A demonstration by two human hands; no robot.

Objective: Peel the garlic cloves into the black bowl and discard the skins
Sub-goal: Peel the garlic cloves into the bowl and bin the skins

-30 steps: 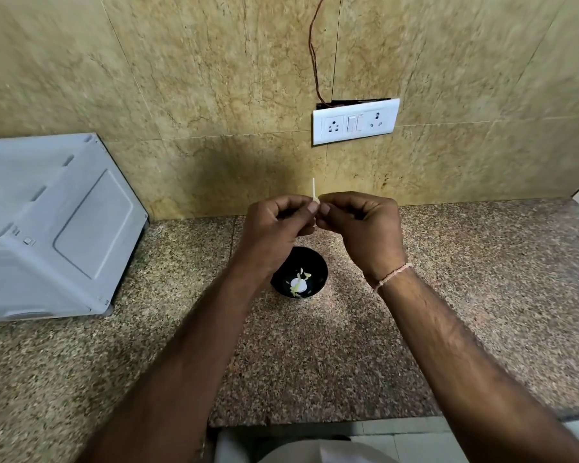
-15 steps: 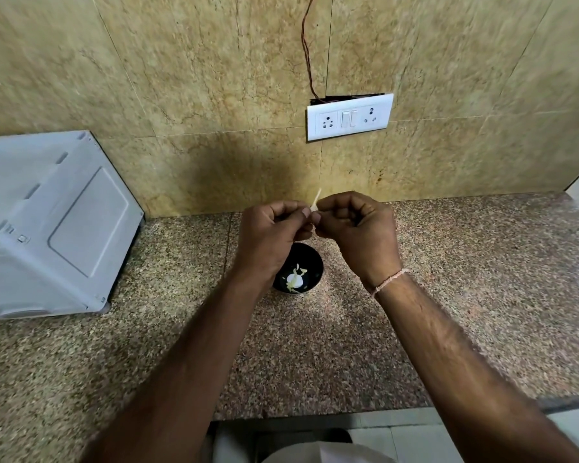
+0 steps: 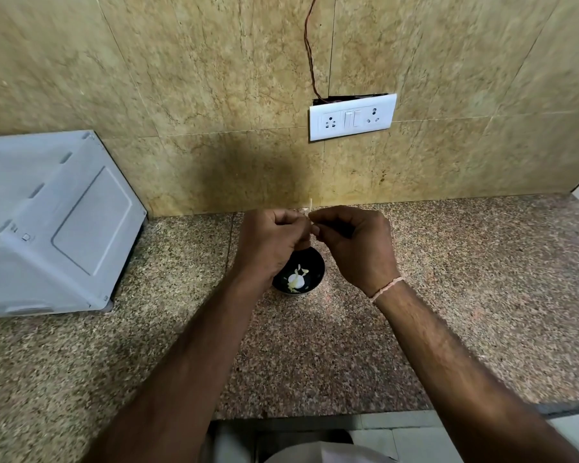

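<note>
While both hands work above the bowl, the scene reads like this:

Left hand (image 3: 270,240): raised over the surface, fingers curled inward, its grip closed round something small that the fingers hide, most likely a garlic clove; what exactly it holds cannot be made out.

Right hand (image 3: 355,242): level with the left and touching it at the fingertips, its grip narrow, finger and thumb pinching a thin pale sliver.

Skin strip (image 3: 310,205): a slim whitish piece standing up from between the two sets of fingertips, nearly upright.

Black bowl (image 3: 315,275): on the surface toward the back edge, roughly midway along it, directly under the hands; the left hand covers its left part.

Bowl contents (image 3: 296,279): one rounded white peeled clove with a few pale scraps beside it, lying in the bottom.

Wrist thread (image 3: 386,289): a pinkish band round the right wrist.

Surface (image 3: 465,295): speckled brown granite, its front edge running across the lower part of the view.

White appliance (image 3: 47,225): a boxy unit at the left end of the surface, against the back wall, well apart from the bowl.

Socket plate (image 3: 352,116): white, on the tiled wall above the hands, with a thin reddish wire (image 3: 310,48) rising from behind it.
</note>
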